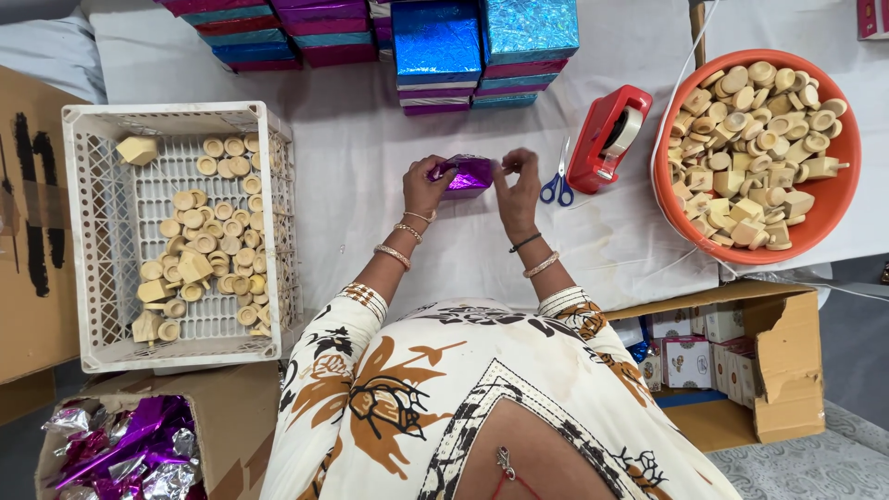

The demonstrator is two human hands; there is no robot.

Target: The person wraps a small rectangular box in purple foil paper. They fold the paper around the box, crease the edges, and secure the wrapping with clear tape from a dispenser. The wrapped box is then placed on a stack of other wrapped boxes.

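Observation:
A small object wrapped in shiny purple foil [469, 175] rests on the white table cloth [361, 167] in front of me. My left hand [424, 187] grips its left side. My right hand [519, 185] pinches the foil at its right end with raised fingers. Both wrists wear bangles. What lies inside the foil is hidden.
A white plastic crate [102, 231] with several wooden pieces stands left. An orange bowl [824, 199] of wooden pieces stands right. Blue-handled scissors [558, 183] and a red tape dispenser [607, 139] lie beside my right hand. Stacked foil boxes [435, 46] sit behind. Cardboard boxes [778, 361] flank me.

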